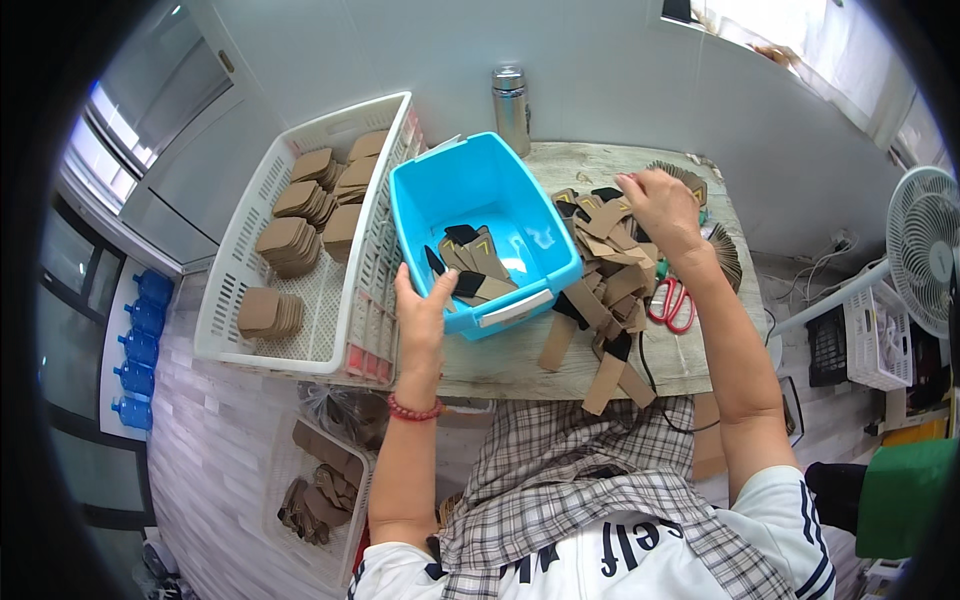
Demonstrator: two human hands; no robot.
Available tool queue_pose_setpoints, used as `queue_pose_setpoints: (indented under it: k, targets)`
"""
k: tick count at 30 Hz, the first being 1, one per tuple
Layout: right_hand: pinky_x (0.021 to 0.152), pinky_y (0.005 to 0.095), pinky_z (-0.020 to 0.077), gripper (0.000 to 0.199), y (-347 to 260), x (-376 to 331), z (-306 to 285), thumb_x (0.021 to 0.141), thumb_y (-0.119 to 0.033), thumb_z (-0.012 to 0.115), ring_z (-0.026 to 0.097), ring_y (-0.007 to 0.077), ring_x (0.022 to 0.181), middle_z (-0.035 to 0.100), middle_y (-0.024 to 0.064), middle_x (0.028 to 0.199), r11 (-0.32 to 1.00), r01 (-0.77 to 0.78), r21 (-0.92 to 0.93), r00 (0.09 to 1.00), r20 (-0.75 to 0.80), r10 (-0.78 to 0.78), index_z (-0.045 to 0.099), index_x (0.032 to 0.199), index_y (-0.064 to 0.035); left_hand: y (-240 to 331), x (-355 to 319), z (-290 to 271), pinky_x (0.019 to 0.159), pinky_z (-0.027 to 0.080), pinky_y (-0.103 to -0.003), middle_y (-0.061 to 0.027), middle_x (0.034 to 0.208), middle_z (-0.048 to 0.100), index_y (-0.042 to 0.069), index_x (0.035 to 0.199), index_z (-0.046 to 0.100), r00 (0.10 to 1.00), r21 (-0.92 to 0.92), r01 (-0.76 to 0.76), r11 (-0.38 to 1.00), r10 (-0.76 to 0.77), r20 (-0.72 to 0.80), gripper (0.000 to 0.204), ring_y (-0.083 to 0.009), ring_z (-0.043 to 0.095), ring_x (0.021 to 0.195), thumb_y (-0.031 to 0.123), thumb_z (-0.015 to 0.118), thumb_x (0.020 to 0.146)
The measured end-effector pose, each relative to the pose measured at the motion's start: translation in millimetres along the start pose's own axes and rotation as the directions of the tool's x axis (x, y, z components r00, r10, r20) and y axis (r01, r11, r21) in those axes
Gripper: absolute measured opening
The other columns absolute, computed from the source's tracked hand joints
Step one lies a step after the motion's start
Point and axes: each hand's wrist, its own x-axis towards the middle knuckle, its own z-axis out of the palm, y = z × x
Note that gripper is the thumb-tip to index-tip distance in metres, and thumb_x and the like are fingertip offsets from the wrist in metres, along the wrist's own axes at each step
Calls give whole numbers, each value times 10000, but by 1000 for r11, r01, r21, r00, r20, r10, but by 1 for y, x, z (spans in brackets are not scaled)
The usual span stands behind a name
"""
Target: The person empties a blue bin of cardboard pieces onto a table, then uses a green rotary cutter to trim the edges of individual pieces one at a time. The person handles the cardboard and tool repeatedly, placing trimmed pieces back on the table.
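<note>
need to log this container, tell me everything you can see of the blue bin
The blue bin is a bright, glossy plastic tub, rectangular with rounded corners and a pale grip at its near rim. It sits tilted on the wooden table, open, holding a few brown and black card pieces. The left hand grips its near edge.

bright, even daylight; sharp centre, fisheye-bent edges

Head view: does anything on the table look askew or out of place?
Yes. The blue bin sits tilted, its near rim gripped by the left hand. Brown card pieces under the right hand sprawl loosely, several poking past the table's near edge.
</note>
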Motion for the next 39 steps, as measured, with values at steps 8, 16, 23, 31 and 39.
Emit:
queue_pose_setpoints:
  k: [8, 16, 23, 31, 39]
  targets:
    - [929, 412, 492, 882, -144, 32, 122, 695, -545, 774, 584, 342, 1136, 554, 245, 1279, 994, 109, 25, 595, 799, -85, 540, 1275, 77, -33, 6, 12, 879, 451, -286, -121, 1193, 520, -35, 1424, 302, 986, 16, -35, 999, 37, -164, 666, -183, 546, 981, -97, 413, 770]
    - [978, 484, 422, 1110, -158, 22, 179, 587, -554, 870, 453, 420, 1244, 452, 311, 1299, 883, -434, 179, 451, 892, 42, 406, 1348, 107, -27, 3, 9, 738, 459, -250, -94, 1129, 500, -9, 1465, 244, 987, 66, 48, 997, -38, -154, 694, -110, 509, 851, -94, 414, 799]
    - [990, 443, 401, 727, -177, 15, 209, 690, -333, 794, 405, 318, 1315, 440, 196, 1407, 758, -612, 223, 472, 873, 124, 537, 1306, -44, -33, 5, 6, 703, 459, -261, -106, 1090, 489, 0, 1474, 212, 988, 84, -10, 996, 22, -152, 724, -125, 506, 812, -62, 428, 786]
    - [856, 379, 528, 528, -156, 32, 243, 634, -112, 840, 655, 302, 1009, 664, 177, 1112, 868, -455, 200, 622, 769, 149, 657, 1111, 22, -4, 4, 11, 849, 491, -358, -303, 1420, 320, -8, 1498, 83, 990, 63, 136, 989, -137, 15, 763, -305, 581, 1042, -68, 397, 806]
    - [790, 438, 572, 467, -153, 61, 102, 693, -8, 780, 664, 313, 925, 613, 209, 1050, 418, -641, 644, 690, 722, -52, 554, 1098, 43, -39, 13, -1, 944, 449, -338, -213, 1333, 450, -19, 1471, 201, 996, -64, -39, 997, 34, -87, 715, -259, 546, 1114, -93, 407, 791]
